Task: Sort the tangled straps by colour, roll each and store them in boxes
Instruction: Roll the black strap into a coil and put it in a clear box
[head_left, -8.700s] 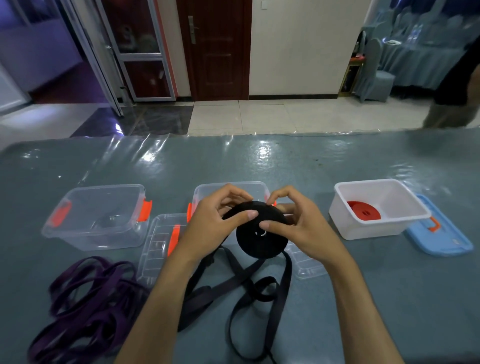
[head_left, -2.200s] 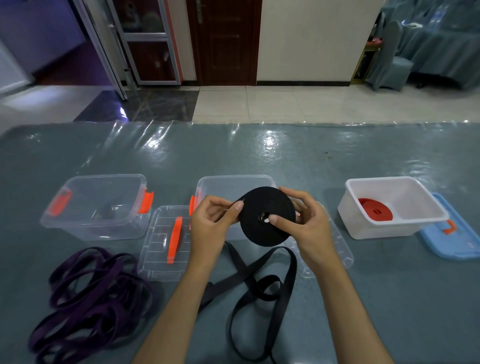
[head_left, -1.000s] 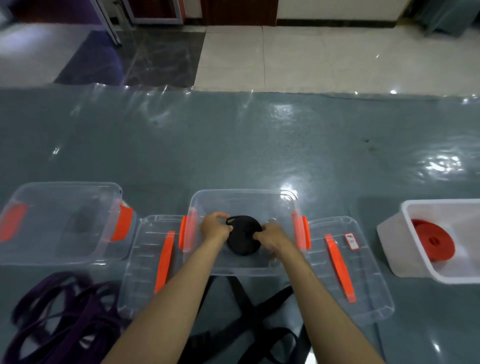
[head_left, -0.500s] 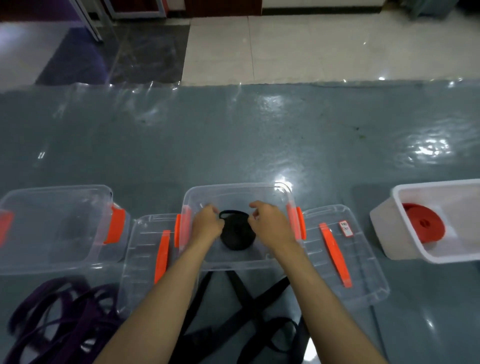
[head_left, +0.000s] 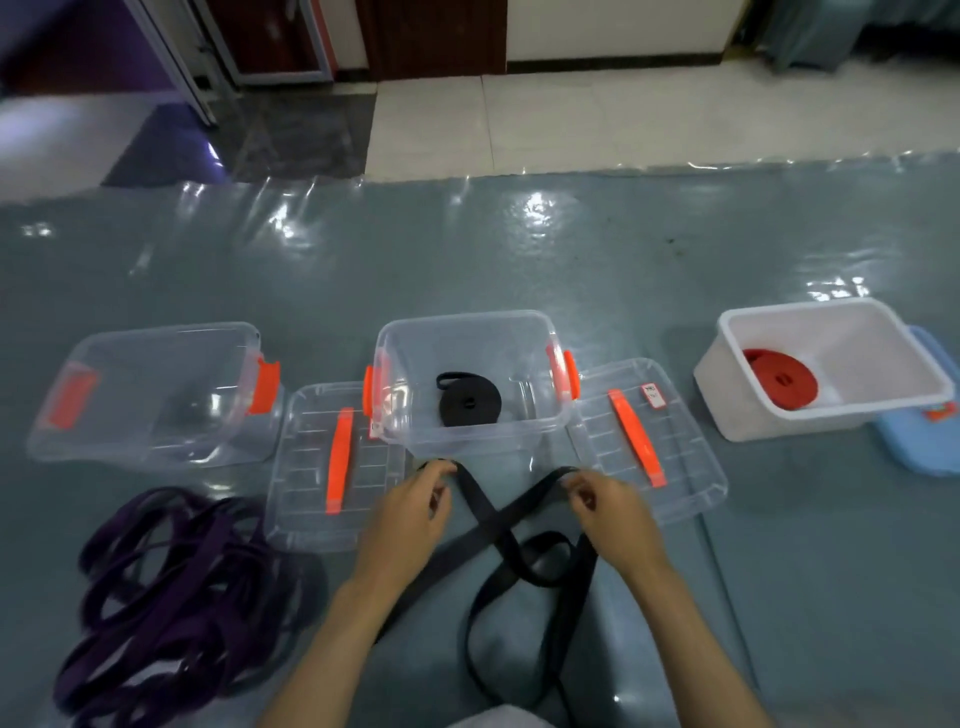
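Left hand (head_left: 410, 512) and right hand (head_left: 608, 512) each pinch the loose black strap (head_left: 498, 540) just before the middle clear box (head_left: 519, 441) (black roll (head_left: 470, 405) inside). Lids flank it; the purple straps (head_left: 171, 587) lie near the table's left edge.

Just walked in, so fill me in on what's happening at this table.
A person is sorting straps by colour. One black roll already lies in the middle clear box, a red roll in the white box. The left hand and right hand each pinch the loose black strap. The purple straps lie tangled.
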